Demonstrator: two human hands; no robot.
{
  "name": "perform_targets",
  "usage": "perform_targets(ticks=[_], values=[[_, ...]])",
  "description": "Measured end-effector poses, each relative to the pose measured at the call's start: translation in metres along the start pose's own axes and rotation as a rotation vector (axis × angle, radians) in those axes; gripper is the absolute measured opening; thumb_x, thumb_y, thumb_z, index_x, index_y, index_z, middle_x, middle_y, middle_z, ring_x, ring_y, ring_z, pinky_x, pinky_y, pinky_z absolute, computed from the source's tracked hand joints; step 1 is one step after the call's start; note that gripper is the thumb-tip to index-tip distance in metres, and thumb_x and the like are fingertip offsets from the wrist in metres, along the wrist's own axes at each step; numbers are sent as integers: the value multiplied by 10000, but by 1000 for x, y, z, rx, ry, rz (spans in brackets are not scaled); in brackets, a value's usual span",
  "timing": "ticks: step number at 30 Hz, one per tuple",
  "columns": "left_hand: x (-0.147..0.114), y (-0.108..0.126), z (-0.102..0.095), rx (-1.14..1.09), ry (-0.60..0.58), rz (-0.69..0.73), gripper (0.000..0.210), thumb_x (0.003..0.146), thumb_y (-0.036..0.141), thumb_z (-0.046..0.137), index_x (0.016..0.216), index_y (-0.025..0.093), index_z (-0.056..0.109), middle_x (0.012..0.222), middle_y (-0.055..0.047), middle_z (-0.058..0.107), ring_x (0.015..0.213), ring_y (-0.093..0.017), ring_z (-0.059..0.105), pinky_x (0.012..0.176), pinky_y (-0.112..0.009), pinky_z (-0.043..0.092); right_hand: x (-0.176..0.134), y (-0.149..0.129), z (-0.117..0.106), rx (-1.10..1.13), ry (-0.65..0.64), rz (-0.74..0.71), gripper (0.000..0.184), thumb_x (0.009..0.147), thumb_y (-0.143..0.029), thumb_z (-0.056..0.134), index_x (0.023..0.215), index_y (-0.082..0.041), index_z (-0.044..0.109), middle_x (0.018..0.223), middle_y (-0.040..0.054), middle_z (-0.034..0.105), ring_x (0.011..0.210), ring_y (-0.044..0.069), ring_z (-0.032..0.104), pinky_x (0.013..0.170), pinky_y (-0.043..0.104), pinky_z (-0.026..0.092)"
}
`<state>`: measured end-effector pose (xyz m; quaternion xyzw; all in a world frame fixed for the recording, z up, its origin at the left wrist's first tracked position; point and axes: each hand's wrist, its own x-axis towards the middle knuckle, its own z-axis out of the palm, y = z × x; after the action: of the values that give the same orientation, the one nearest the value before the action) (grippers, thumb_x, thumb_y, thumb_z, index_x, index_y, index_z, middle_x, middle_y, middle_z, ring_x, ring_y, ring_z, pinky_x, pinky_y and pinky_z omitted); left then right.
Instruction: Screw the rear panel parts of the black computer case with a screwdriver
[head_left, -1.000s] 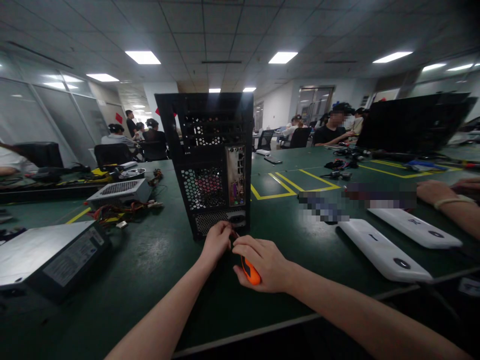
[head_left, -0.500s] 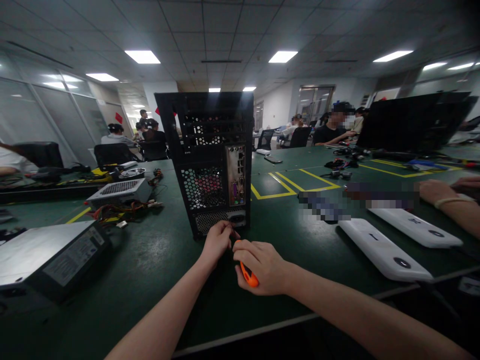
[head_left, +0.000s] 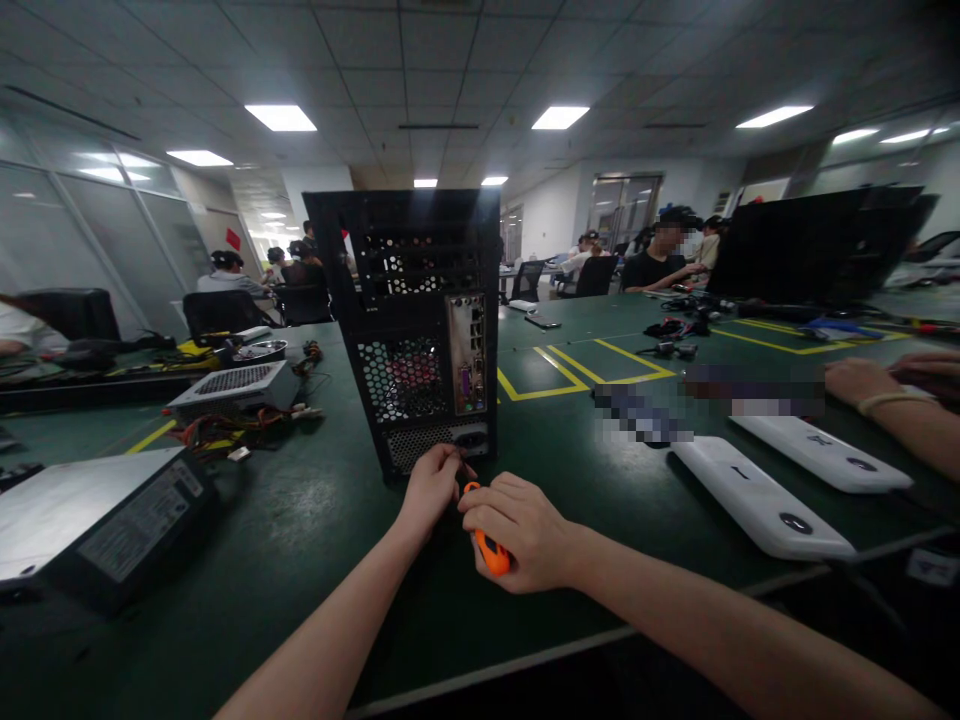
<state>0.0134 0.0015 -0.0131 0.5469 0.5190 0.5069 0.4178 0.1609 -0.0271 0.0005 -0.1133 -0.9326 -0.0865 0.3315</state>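
Observation:
A black computer case (head_left: 418, 315) stands upright on the green table, its back with ports and perforated panels facing me. My right hand (head_left: 525, 530) is closed around the orange and black handle of a screwdriver (head_left: 495, 556); its front end points toward the bottom of the case. Low at the case's back, beside the power supply (head_left: 424, 443), my left hand (head_left: 433, 490) has its fingers pinched together. What lies between those fingertips is hidden; they are close to the screwdriver's front end.
On the left of the table lie a loose power supply (head_left: 112, 510) and another with a cable bundle (head_left: 232, 390). White devices (head_left: 757, 500) lie at right, near another person's hands (head_left: 862, 385). A black monitor (head_left: 817, 245) stands behind them. Several people sit farther back.
The screwdriver handle has turned a little in my right hand, showing more orange. My left hand stays pinched at the case's bottom. The whole view has shifted slightly.

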Motion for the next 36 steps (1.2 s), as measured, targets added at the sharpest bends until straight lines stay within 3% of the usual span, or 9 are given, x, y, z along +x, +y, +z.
perform_targets(ticks=[7, 12, 16, 19, 23, 27, 32, 36], values=[[0, 1, 0, -69, -17, -67, 181, 703, 248, 425, 798, 125, 517, 594, -3, 574, 329, -35, 387, 334, -158, 257, 5, -3, -6, 34, 50, 40, 186, 700, -274, 477, 846, -160, 453, 830, 58, 562, 750, 153, 512, 643, 293, 392], [-1, 5, 0, -141, -27, -114, 181, 675, 229, 449, 795, 119, 529, 543, 19, 532, 321, -28, 365, 315, -147, 201, 2, -5, -4, 4, 170, 107, 163, 677, -222, 469, 822, -157, 431, 864, 89, 523, 807, 168, 492, 645, 294, 416], [-4, 9, 0, -156, -9, -146, 190, 688, 257, 447, 781, 115, 531, 468, 41, 482, 307, -29, 341, 309, -146, 180, 1, -3, -4, -54, 86, 58, 74, 675, -206, 473, 736, -165, 470, 799, 53, 521, 715, 148, 488, 614, 289, 395], [-4, 9, 1, -169, -9, -149, 194, 684, 250, 451, 796, 115, 535, 510, 29, 514, 318, -25, 348, 312, -144, 189, 3, -3, -5, -86, 52, 42, 118, 712, -269, 476, 768, -167, 496, 815, 52, 532, 710, 151, 490, 614, 294, 390], [-3, 7, 0, -174, -6, -143, 195, 673, 232, 458, 808, 117, 539, 546, 22, 529, 327, -23, 357, 318, -144, 202, 5, -4, -4, -50, 88, 110, 176, 731, -238, 454, 880, -146, 472, 855, 70, 538, 782, 155, 500, 625, 268, 406], [-2, 6, 1, -152, 2, -137, 189, 674, 238, 453, 790, 117, 539, 515, 24, 521, 318, -27, 356, 314, -144, 199, 1, -4, -2, -28, 82, 122, 126, 699, -192, 454, 818, -152, 464, 837, 54, 551, 732, 137, 510, 608, 262, 396], [-2, 6, 1, -122, -11, -108, 187, 685, 258, 434, 764, 119, 531, 597, -8, 570, 322, -23, 360, 311, -146, 209, 3, -3, -4, -77, 25, 74, 114, 719, -272, 464, 733, -167, 503, 764, 32, 563, 670, 133, 503, 639, 301, 376], [-2, 6, 0, -125, -10, -96, 203, 677, 254, 447, 802, 120, 534, 578, 12, 544, 333, -25, 365, 319, -148, 223, 6, -6, -6, -60, 17, 105, 183, 738, -304, 447, 823, -153, 505, 848, 68, 548, 758, 160, 500, 623, 287, 391]])
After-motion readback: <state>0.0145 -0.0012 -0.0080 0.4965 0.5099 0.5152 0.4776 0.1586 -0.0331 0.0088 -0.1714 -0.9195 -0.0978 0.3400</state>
